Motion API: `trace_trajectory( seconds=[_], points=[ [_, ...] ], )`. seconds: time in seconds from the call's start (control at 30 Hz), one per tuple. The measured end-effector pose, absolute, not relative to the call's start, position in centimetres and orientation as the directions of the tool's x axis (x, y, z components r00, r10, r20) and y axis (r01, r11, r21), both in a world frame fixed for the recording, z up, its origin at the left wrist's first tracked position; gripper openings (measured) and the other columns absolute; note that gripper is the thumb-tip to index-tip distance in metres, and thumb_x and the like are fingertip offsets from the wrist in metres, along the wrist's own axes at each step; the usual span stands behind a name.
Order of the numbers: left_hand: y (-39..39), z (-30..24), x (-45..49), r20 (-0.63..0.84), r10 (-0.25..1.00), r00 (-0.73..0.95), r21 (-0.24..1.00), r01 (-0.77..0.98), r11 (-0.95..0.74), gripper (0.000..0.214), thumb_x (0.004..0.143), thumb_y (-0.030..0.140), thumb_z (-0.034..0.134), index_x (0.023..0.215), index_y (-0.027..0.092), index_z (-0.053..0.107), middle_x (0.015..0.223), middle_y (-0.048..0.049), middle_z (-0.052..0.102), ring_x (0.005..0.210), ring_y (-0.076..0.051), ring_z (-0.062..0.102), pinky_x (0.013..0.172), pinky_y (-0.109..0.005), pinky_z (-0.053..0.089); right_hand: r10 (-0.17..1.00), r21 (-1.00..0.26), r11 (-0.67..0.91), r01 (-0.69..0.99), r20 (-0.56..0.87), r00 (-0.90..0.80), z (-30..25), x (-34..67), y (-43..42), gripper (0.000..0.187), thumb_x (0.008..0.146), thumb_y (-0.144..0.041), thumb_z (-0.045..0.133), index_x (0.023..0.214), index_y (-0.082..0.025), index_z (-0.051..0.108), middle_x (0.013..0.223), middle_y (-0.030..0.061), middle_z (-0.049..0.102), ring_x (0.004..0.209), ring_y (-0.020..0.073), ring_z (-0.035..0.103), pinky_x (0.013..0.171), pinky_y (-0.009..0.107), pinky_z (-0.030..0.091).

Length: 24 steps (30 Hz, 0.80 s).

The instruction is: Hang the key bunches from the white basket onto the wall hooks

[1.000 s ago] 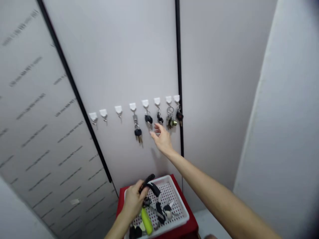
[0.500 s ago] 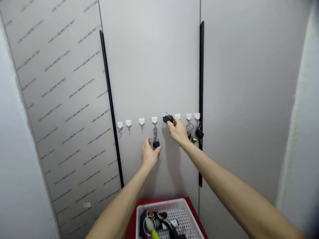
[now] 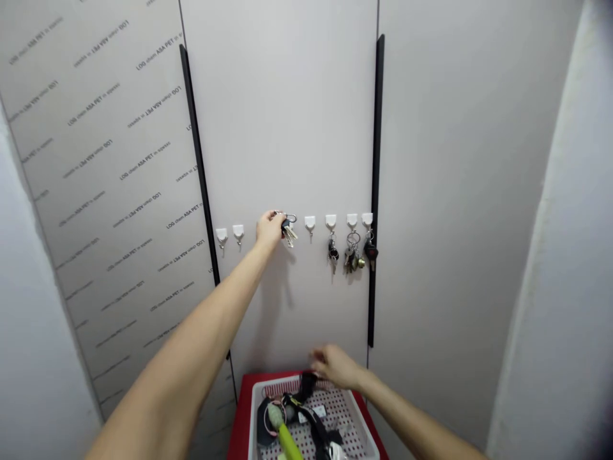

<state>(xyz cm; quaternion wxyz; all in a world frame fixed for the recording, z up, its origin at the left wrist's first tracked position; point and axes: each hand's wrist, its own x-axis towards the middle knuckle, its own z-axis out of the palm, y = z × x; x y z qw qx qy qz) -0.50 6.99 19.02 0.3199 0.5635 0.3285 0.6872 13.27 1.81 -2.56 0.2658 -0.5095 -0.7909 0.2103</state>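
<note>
My left hand (image 3: 269, 228) is closed on a bunch of keys (image 3: 290, 237) with a metal ring and a dark fob, held up against the pale cabinet panel (image 3: 282, 128). The hand and keys hide part of the row of white hooks. To the right, a white hook (image 3: 310, 222) has nothing hanging on it. Low down, my right hand (image 3: 338, 366) is at the back rim of a white plastic basket (image 3: 370, 441), smeared by motion. A black object (image 3: 307, 385) lies just below its fingertips; whether the fingers touch it is unclear.
Three hooks on the right carry key bunches (image 3: 332, 252), (image 3: 353, 255) and a black key (image 3: 370, 251). Two bare hooks (image 3: 238, 231) are at left. Long black handles (image 3: 378, 160) edge the panel. In the basket lie a green-handled brush-like item (image 3: 288, 441) and dark straps (image 3: 316, 425).
My left hand has moved up and lifted the keys to hook height. My right hand has left the hooks, dropping to the basket; the black item it held is no longer up at the hooks.
</note>
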Motion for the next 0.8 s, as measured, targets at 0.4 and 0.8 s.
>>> trace_trajectory(
  seconds=[0.4, 0.8],
  points=[
    [0.5, 1.9, -2.5, 0.357, 0.909, 0.217, 0.868, 0.282, -0.408, 0.019, 0.058, 0.020, 0.044, 0.075, 0.012, 0.046, 0.064, 0.0006, 0.049, 0.057, -0.007, 0.044, 0.055, -0.018, 0.036, 0.655, -0.531, 0.178, 0.828, 0.693, 0.303, 12.3, 15.8, 6.5, 0.026, 0.066, -0.034, 0.034, 0.072, -0.016, 0.053, 0.068, 0.0063, 0.055, 0.065, 0.0165, 0.049, 0.057, 0.026, 0.034],
    [-2.7, -11.0, -6.2, 0.036, 0.959, 0.281, 0.659, 0.715, -0.234, 0.049, 0.056, 0.016, 0.041, 0.105, 0.016, 0.039, 0.106, -0.0036, 0.045, 0.095, -0.012, 0.040, 0.084, -0.020, 0.027, 0.748, -0.415, 0.334, 0.846, 0.663, 0.030, 18.9, 15.3, 7.0, 0.020, 0.064, -0.025, 0.036, 0.059, -0.016, 0.053, 0.049, -0.0007, 0.050, 0.045, 0.0085, 0.042, 0.047, 0.020, 0.031]
  ],
)
